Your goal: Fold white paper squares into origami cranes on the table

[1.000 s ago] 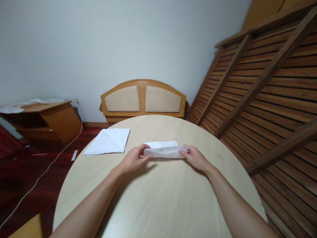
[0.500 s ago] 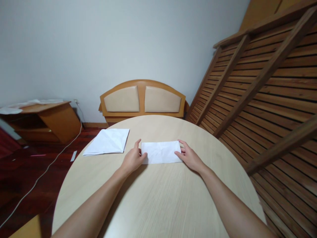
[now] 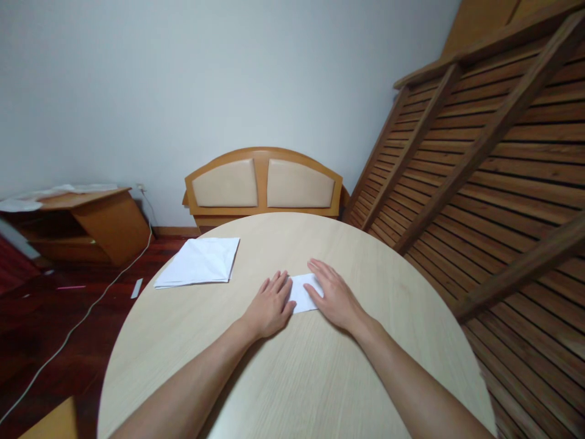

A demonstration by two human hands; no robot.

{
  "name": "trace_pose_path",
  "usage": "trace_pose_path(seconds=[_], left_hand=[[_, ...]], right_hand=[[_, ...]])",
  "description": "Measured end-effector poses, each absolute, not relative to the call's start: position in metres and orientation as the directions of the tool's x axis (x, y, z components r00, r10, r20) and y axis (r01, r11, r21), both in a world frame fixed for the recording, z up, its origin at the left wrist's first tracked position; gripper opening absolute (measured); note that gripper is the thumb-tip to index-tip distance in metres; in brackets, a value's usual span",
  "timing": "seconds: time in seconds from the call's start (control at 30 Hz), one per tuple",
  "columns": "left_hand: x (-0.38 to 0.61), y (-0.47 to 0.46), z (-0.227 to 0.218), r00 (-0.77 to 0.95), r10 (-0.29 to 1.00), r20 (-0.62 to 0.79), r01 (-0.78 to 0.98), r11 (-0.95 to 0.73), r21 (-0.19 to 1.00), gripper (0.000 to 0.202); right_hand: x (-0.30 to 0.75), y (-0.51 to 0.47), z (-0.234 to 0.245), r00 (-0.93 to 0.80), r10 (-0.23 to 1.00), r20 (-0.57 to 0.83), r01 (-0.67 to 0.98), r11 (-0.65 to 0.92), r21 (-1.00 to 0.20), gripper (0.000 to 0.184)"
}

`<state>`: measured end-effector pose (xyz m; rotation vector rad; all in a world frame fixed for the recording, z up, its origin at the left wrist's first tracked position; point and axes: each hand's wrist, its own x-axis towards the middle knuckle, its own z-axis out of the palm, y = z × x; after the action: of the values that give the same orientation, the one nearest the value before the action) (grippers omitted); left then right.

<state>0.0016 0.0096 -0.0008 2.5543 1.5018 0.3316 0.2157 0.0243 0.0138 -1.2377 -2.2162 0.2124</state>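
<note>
A small folded sheet of white paper (image 3: 302,294) lies on the round, pale wood table (image 3: 292,378) between my two hands. My left hand (image 3: 269,305) rests flat on its left side, with the fingers stretched out and the thumb at the near edge. Over the right side of the paper lies my right hand (image 3: 334,296), fingers extended and thumb apart from them. Both hands hide the paper's side edges. Further left on the table is a stack of larger white paper sheets (image 3: 201,261).
Behind the table stands a wooden headboard (image 3: 262,177) with cream panels. A slatted wooden frame (image 3: 493,164) leans along the right. To the left are a low wooden desk (image 3: 107,222) and a white cable (image 3: 86,314) on the dark red floor.
The paper was a wide strip held at both ends; now it shows as a smaller piece. My hands have come closer together and flattened onto it.
</note>
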Motion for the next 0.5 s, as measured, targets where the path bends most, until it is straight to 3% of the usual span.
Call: trace_pose_path(seconds=[0.1,0.17,0.4,0.5], left_hand=[[0.0,0.01,-0.003,0.49,0.868,0.074,0.835,-0.492,0.245,0.06],[-0.001,0.011,-0.005,0.489,0.87,0.063,0.84,-0.489,0.236,0.061],[-0.004,0.009,-0.004,0.422,0.906,0.031,0.884,-0.419,0.21,0.066],[-0.004,0.009,-0.004,0.391,0.92,0.033,0.898,-0.389,0.205,0.067]], right_hand=[[0.194,0.014,0.003,-0.563,0.802,0.201,0.695,0.59,-0.41,0.064],[0.19,0.014,-0.005,-0.563,0.82,0.101,0.732,0.551,-0.401,0.065],[0.231,0.038,-0.009,-0.292,0.956,-0.024,0.917,0.272,-0.291,0.074],[0.241,0.04,-0.007,-0.157,0.987,0.028,0.949,0.159,-0.274,0.074]])
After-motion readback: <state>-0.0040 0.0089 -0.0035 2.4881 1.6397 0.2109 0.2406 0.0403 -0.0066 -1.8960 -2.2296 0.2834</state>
